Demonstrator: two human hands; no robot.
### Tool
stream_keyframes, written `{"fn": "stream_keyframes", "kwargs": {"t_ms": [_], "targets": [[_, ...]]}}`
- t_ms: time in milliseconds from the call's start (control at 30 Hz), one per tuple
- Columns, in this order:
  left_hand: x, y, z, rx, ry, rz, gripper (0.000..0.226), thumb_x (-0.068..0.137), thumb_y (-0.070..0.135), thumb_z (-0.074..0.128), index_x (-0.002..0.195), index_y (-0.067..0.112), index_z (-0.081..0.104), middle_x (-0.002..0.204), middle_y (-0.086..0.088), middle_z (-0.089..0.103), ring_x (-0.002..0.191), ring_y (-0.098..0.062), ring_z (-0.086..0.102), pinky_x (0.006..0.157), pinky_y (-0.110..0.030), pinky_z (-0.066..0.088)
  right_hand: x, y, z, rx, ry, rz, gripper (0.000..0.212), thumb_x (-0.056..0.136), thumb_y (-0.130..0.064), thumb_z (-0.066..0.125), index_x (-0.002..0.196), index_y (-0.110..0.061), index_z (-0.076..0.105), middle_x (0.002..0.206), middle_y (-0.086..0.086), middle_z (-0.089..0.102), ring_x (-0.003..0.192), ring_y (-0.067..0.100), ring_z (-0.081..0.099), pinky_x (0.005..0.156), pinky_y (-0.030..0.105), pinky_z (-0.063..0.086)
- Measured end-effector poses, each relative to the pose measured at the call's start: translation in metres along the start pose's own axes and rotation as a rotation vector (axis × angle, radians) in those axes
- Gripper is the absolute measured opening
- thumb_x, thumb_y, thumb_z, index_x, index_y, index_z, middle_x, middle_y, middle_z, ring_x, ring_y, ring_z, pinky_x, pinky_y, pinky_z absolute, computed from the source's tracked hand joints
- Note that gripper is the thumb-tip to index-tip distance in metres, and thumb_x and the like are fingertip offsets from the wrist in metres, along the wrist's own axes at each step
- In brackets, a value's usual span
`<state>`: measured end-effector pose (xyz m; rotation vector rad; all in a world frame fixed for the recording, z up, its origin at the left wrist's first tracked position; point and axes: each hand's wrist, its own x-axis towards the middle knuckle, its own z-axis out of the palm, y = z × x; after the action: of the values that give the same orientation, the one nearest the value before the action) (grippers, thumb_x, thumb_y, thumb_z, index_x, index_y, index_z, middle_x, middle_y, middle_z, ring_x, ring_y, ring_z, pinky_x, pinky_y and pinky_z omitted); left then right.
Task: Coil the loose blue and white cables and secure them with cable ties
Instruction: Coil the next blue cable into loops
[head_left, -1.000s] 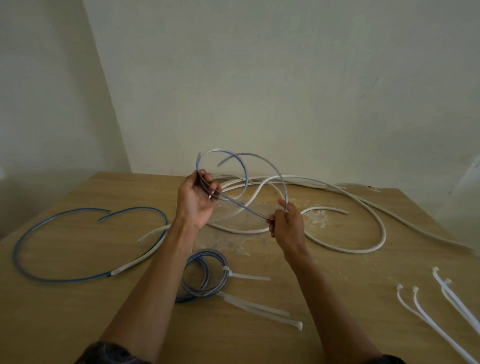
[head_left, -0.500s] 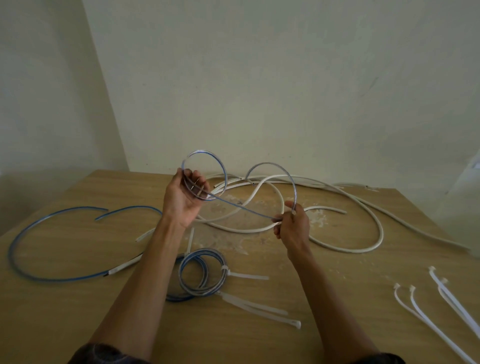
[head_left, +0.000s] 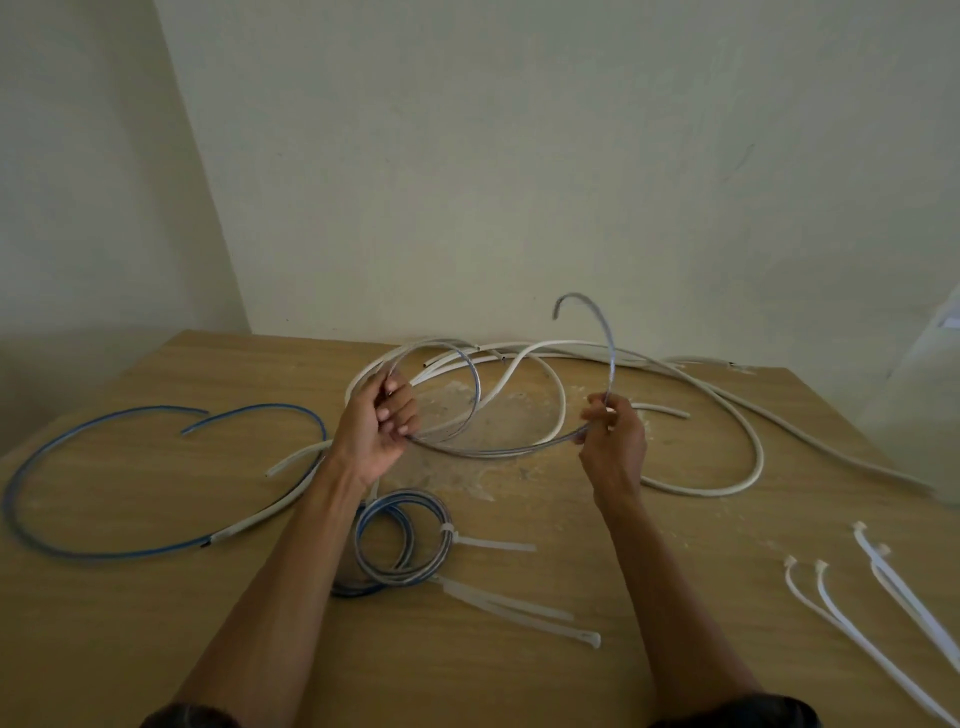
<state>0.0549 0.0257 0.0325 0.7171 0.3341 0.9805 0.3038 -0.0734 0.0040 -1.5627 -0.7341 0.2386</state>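
Above the wooden table (head_left: 156, 623) I hold a thin grey-blue cable (head_left: 498, 453) in both hands. My left hand (head_left: 376, 428) grips one loop of it. My right hand (head_left: 613, 436) pinches it further along, and its free end (head_left: 597, 317) curls up past my fingers. A coiled blue cable (head_left: 402, 543) with a white tie around it lies below my left wrist. A long loose blue cable (head_left: 93, 551) curves over the left side. Loose white cables (head_left: 748, 447) sprawl behind and right of my hands.
Several spare white cable ties (head_left: 852, 623) lie at the table's right front. Two more ties (head_left: 514, 610) rest beside the coiled bundle. A pale wall stands close behind the table's far edge, and a white object (head_left: 930, 415) is at the right edge.
My hands have moved apart and lower, toward the table. The small loops in the held cable have opened into one wide arc, and its free end now springs up on the right.
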Motion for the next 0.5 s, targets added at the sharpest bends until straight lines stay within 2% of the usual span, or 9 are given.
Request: {"fn": "stream_keyframes", "kwargs": {"t_ms": [67,133,167,233,267,333,400,500], "targets": [[0.0,-0.008,-0.005,-0.044,0.011,-0.051,0.04,0.101,0.031,0.043,0.063,0.02,0.043,0.044,0.008,0.027,0.039,-0.007,0.016,0.038,-0.022,0.022,0.004,0.002,-0.006,-0.175,0.067,-0.141,0.021,0.104,-0.017,0.052,0.109,-0.016,0.072,0.103,0.004,0.075,0.087,0.019,0.064,0.072,0.03,0.045],[-0.001,-0.014,-0.005,-0.035,0.025,-0.082,0.04,0.097,0.032,0.045,0.058,0.021,0.043,0.044,0.008,0.025,0.042,-0.009,0.008,0.036,-0.022,0.018,0.003,-0.001,-0.008,-0.207,0.095,-0.196,0.022,0.104,-0.019,0.052,0.109,-0.015,0.073,0.098,0.004,0.074,0.081,0.013,0.058,0.068,0.024,0.034],[-0.001,-0.015,-0.004,-0.012,0.038,-0.083,0.04,0.097,0.033,0.045,0.059,0.021,0.042,0.044,0.008,0.024,0.042,-0.009,0.007,0.036,-0.022,0.017,0.001,-0.005,-0.007,-0.173,0.083,-0.205,0.022,0.105,-0.02,0.051,0.108,-0.016,0.073,0.09,0.003,0.073,0.073,0.012,0.056,0.066,0.023,0.034],[-0.001,-0.016,-0.003,0.025,0.069,-0.052,0.041,0.103,0.034,0.041,0.064,0.02,0.041,0.046,0.008,0.023,0.038,-0.007,0.013,0.036,-0.022,0.017,-0.004,-0.012,-0.004,0.045,0.001,-0.194,0.023,0.107,-0.022,0.048,0.108,-0.019,0.071,0.073,0.002,0.068,0.06,0.012,0.057,0.063,0.025,0.041],[-0.001,-0.016,-0.002,0.04,0.082,-0.024,0.043,0.106,0.034,0.037,0.066,0.019,0.04,0.047,0.008,0.023,0.037,-0.006,0.017,0.037,-0.022,0.018,-0.006,-0.017,-0.004,0.186,-0.054,-0.156,0.025,0.108,-0.024,0.044,0.11,-0.017,0.069,0.073,0.004,0.069,0.061,0.015,0.062,0.061,0.025,0.045],[0.001,-0.016,-0.004,0.083,0.105,0.028,0.044,0.109,0.035,0.032,0.069,0.019,0.04,0.049,0.008,0.024,0.038,-0.006,0.02,0.039,-0.022,0.02,-0.007,-0.031,-0.006,0.465,-0.176,0.006,0.034,0.11,-0.029,0.037,0.112,-0.014,0.067,0.088,0.011,0.075,0.078,0.024,0.072,0.066,0.024,0.05],[0.002,-0.017,-0.006,0.137,0.115,0.07,0.045,0.11,0.037,0.031,0.071,0.018,0.042,0.051,0.007,0.026,0.042,-0.007,0.02,0.043,-0.024,0.021,-0.007,-0.046,-0.012,0.729,-0.314,0.177,0.042,0.108,-0.035,0.033,0.114,-0.012,0.068,0.101,0.014,0.074,0.093,0.027,0.072,0.075,0.029,0.052],[0.004,-0.02,-0.002,0.21,0.11,0.12,0.044,0.109,0.039,0.031,0.073,0.017,0.044,0.054,0.006,0.027,0.047,-0.009,0.021,0.047,-0.024,0.025,-0.01,-0.054,-0.014,0.851,-0.421,0.168,0.029,0.106,-0.026,0.048,0.12,-0.009,0.068,0.105,0.014,0.072,0.09,0.024,0.072,0.077,0.031,0.054]]}}
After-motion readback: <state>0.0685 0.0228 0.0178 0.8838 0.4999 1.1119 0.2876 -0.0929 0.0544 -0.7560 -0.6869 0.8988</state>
